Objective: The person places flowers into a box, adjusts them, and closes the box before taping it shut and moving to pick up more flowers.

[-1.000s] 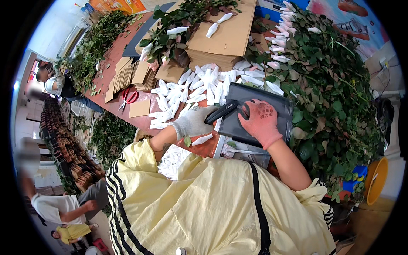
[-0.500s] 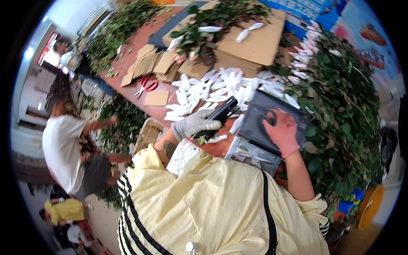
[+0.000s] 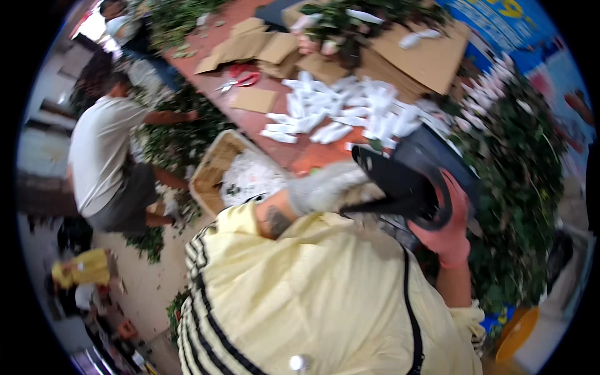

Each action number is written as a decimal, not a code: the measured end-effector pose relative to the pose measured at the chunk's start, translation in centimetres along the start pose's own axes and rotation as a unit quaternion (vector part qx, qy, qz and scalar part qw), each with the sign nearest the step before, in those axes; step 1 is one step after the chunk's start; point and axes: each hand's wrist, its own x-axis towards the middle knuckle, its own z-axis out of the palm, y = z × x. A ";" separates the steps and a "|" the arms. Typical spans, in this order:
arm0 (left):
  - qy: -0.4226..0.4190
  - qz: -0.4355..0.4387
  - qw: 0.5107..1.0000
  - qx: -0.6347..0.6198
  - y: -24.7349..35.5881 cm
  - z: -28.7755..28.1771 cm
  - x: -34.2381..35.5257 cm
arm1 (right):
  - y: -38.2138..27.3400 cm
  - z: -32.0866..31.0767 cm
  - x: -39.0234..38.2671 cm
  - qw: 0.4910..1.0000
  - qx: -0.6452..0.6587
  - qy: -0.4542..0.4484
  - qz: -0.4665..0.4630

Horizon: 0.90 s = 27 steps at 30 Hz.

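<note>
A large black plier-shaped tool [image 3: 400, 187], its jaws spread toward the left, is between my hands, close to my chest. My right hand [image 3: 449, 228], in a coral glove, is wrapped round the tool's looped handle end. My left hand [image 3: 328, 187], in a pale grey-white glove, is at the jaws with its fingers closed; the fingertips are blurred and partly hidden. Behind the tool a dark flat tray or lid [image 3: 431, 153] lies tilted. Beyond my hands, a pile of white mesh sleeves [image 3: 315, 103] covers the red tabletop [image 3: 275, 140].
Red-handled scissors [image 3: 244, 78] lie near cardboard pieces [image 3: 256, 100]. Leafy stems with white-sleeved pink buds [image 3: 484, 94] stand at the right. A basket [image 3: 206, 175] with white material is at my left. Farther left, a person in a white shirt [image 3: 106, 144] bends over foliage.
The black tool has moved right and nearer, and its jaws now show spread. My right hand has left the dark tray and gripped it. My view has shifted, showing more of the basket.
</note>
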 end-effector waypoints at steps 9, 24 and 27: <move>0.250 0.285 0.924 -0.048 -1.6 1.7 3.3 | -1.1 1.5 -0.2 0.994 -0.063 0.030 0.081; 0.268 0.463 0.842 0.074 -0.7 -12.4 11.1 | 5.7 3.7 1.2 0.958 -0.168 -0.036 0.228; 0.252 0.456 0.852 0.051 -1.8 -14.5 12.5 | 5.5 3.8 1.2 0.955 -0.166 -0.040 0.241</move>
